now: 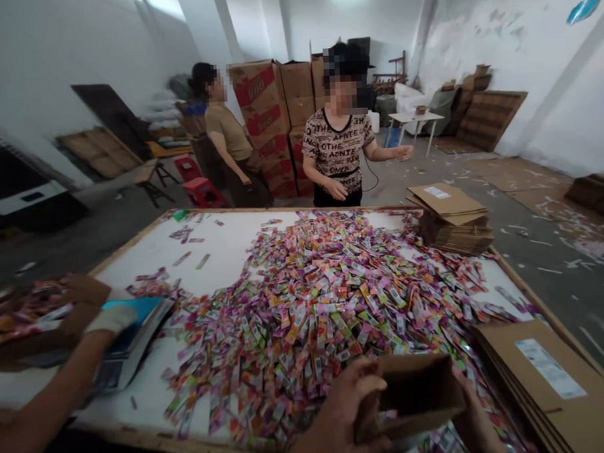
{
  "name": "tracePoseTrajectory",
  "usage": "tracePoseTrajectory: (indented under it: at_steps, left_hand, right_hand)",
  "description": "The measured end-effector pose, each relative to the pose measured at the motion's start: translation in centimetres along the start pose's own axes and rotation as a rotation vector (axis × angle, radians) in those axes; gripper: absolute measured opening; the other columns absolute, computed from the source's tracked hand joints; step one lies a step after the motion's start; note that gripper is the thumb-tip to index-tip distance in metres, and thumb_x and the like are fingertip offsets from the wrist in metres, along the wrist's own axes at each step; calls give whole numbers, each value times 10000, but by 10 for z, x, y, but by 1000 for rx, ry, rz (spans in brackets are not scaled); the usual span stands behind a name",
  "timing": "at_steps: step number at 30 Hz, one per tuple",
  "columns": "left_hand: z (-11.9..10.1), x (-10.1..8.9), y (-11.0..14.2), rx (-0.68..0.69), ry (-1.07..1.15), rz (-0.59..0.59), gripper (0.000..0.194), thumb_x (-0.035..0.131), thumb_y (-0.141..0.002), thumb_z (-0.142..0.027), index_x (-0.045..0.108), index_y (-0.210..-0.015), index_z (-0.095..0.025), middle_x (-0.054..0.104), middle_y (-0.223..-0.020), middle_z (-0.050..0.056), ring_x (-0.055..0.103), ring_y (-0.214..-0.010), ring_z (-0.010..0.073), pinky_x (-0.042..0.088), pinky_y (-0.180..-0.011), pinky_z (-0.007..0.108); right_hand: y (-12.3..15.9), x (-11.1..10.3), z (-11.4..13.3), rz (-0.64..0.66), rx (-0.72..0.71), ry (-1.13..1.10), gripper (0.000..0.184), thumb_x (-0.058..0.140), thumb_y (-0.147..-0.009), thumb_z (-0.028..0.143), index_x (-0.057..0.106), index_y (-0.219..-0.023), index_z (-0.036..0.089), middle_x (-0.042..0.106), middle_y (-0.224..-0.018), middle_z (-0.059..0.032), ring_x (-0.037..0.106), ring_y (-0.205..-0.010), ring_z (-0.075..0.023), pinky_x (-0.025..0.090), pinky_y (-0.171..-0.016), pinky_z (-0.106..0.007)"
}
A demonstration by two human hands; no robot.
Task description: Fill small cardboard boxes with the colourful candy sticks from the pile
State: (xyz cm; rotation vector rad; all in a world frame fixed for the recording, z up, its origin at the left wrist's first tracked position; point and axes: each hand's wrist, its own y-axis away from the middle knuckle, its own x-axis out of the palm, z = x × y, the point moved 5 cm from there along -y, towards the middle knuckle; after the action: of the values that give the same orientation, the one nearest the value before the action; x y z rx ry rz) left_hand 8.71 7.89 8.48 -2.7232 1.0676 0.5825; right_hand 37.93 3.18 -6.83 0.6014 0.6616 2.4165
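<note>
An open-topped brown cardboard box (421,424) was held between 2 bare hands at the near edge of a broad heap of small, flat, glossy sachets (334,285). The step in hand was judged to be the readying of the box for use beside the heap. Its left wall was pinched by the left hand (342,408), with the thumb by the upper edge and the fingers curled around the side. Its right wall was touched by the right hand (473,413); whether that wall was gripped or only steadied could not be told, since much of the palm was hidden. The next move seemed to call for the thin walls to be braced evenly, so that the mouth would not be squashed. The inside was lost in shadow, and its contents could not be made out.

The box was made of matt, stiff board with straight creases. The heap was formed of slim oblong packets, slick and crinkled, printed in pink, purple, orange and green, and was spread over a smooth white tabletop with a wooden rim (156,441). Right of the heap, 2 stacks of flattened brown cardboard were seen: a labelled near stack (583,421) and a layered far stack (449,210). Left of the heap, a flat blue-topped device (150,314) was touched by a co-worker's white-gloved hand (116,317). Beyond the heap, a co-worker in a patterned shirt (336,148) was seen.
</note>
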Motion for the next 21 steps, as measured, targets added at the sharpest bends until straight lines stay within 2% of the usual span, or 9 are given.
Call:
tracePoseTrajectory:
  at_steps: [3,5,7,9,11,13,16,19,21]
  left_hand:
    - [37,-10,-3,52,-108,-142,909,731,-825,-673,470,-1554,-196,319,-1738,252,285,-1620,425,318,-1281,602]
    - [76,1,0,27,-111,-141,1018,756,-748,-754,472,-1572,-227,273,-1768,242,221,-1640,449,290,-1292,634]
    - [118,26,7,-43,-130,-13,1027,786,-690,-771,521,-1563,-300,275,-1778,216,209,-1631,483,270,-1284,686]
    - [151,56,19,-120,-166,173,770,687,-796,-758,611,-1480,-414,330,-1768,137,220,-1620,480,207,-1290,720]
    - [170,77,29,-201,-161,287,535,524,-911,-733,697,-1355,-490,353,-1757,39,225,-1621,448,145,-1308,703]
    - [174,89,34,-225,-120,315,536,510,-904,-748,718,-1325,-489,285,-1780,-3,163,-1638,434,100,-1317,680]
    - [168,93,36,-201,21,221,662,612,-805,-801,768,-1300,-390,306,-1786,59,95,-1659,440,98,-1315,675]
    - [169,89,42,-307,210,-78,677,614,-795,-811,821,-1176,-290,668,-1499,183,353,-1590,433,252,-1290,650]
    - [171,88,49,-387,235,-281,727,608,-797,-810,760,-1218,-237,735,-1272,207,556,-1412,424,385,-1222,621]
  right_hand:
    - [7,-8,-11,34,51,-28,575,834,-576,767,841,-876,277,841,-1034,-94,708,-1244,-386,572,-1071,-514]
    - [8,-11,-21,57,57,-6,568,873,-551,729,844,-902,284,835,-1091,-92,661,-1327,-389,542,-1111,-508]
    - [7,-14,-36,53,55,57,575,919,-486,673,838,-917,301,819,-1183,-82,575,-1432,-382,503,-1156,-488]
    - [5,-17,-57,20,71,138,587,961,-393,572,820,-901,314,811,-1205,-69,533,-1468,-395,493,-1169,-486]
    - [5,-21,-77,-41,67,212,589,973,-312,452,782,-853,317,817,-1136,-62,547,-1443,-430,520,-1144,-505]
    - [7,-25,-90,-147,28,263,565,954,-269,375,729,-785,320,813,-1045,-60,559,-1416,-458,530,-1133,-520]
    - [11,-28,-96,-244,14,239,430,895,-323,399,694,-699,343,799,-1011,-53,613,-1347,-448,561,-1085,-516]
    - [14,-27,-96,-157,40,135,308,828,-370,375,719,-658,358,810,-1027,-32,688,-1237,-420,603,-1009,-497]
    - [16,-29,-99,-56,50,138,301,800,-346,296,745,-638,343,822,-1014,-45,707,-1198,-419,606,-1002,-482]
